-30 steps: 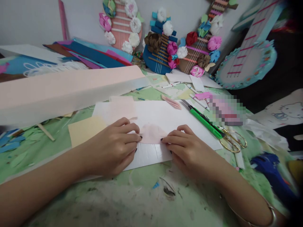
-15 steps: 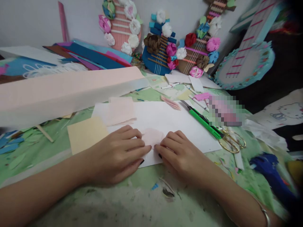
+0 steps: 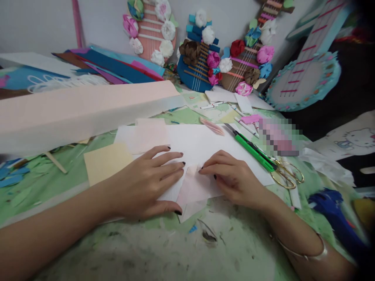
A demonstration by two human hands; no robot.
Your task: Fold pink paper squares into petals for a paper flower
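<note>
My left hand [image 3: 146, 183] lies with fingers spread on a white sheet of paper [image 3: 187, 136], its thumb near a thin pale pink paper piece [image 3: 193, 189]. Thumb and fingers of my right hand [image 3: 234, 175] are closed on the upper right edge of that pale pink paper, which lies at a slant over the sheet's front edge. Behind my left hand rest pale pink paper squares [image 3: 152, 136] and, to the left, a cream paper square [image 3: 105, 162]. A small pleated pink paper piece [image 3: 212, 126] lies at the sheet's back edge.
A green box cutter [image 3: 253, 150] lies on the sheet's right side, beside gold-handled scissors [image 3: 288, 173]. Further right is a dark blue object [image 3: 331, 210]. Paper-flower-decorated craft instruments, such as a blue one [image 3: 193, 74], lean at the back. A long folded pink sheet [image 3: 88, 101] stretches across the left.
My left hand's fingers have spread flat on the sheet. My right hand has lifted and shifted slightly right, and the pale pink paper now shows turned and more spread out between the hands.
</note>
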